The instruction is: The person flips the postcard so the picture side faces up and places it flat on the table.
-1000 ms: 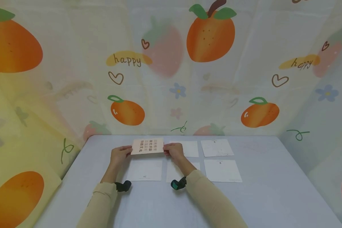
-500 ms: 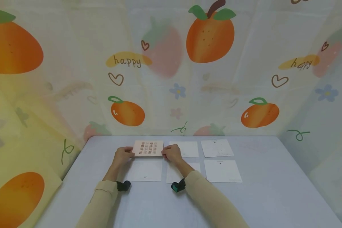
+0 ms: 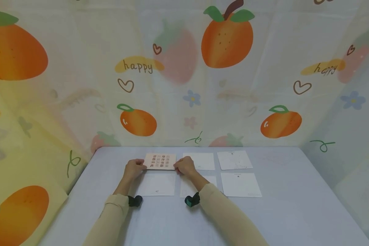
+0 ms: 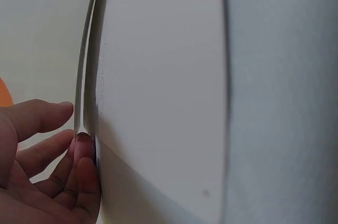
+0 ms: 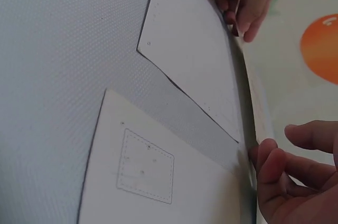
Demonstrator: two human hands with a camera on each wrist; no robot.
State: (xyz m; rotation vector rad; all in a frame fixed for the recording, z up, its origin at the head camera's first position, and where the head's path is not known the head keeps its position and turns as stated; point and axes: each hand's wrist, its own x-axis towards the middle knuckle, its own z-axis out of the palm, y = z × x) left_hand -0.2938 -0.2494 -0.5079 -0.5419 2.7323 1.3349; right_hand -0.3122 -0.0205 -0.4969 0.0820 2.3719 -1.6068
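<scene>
A pale postcard (image 3: 160,161) printed with columns of large characters spans the gap between both hands at the back left of the table. My left hand (image 3: 134,168) pinches its left edge, and my right hand (image 3: 186,165) holds the right edge. In the left wrist view the card shows as a thin edge, with the fingers of the left hand (image 4: 58,166) beneath it. The right wrist view has the right hand (image 5: 301,174) at the card's near end. Just in front lies a white card (image 3: 156,184), blank but for a small mark.
More white cards lie in two rows: one at back middle (image 3: 205,161), partly behind the right hand, one at back right (image 3: 234,160), and one at front right (image 3: 241,184). The right forearm partly covers a front middle card (image 3: 187,188). A fruit-print curtain (image 3: 172,95) stands behind the table.
The printed postcard has come down and slightly toward me, and now lies flatter to the table. Both hands have moved with it, still holding its edges. The other cards stay put.
</scene>
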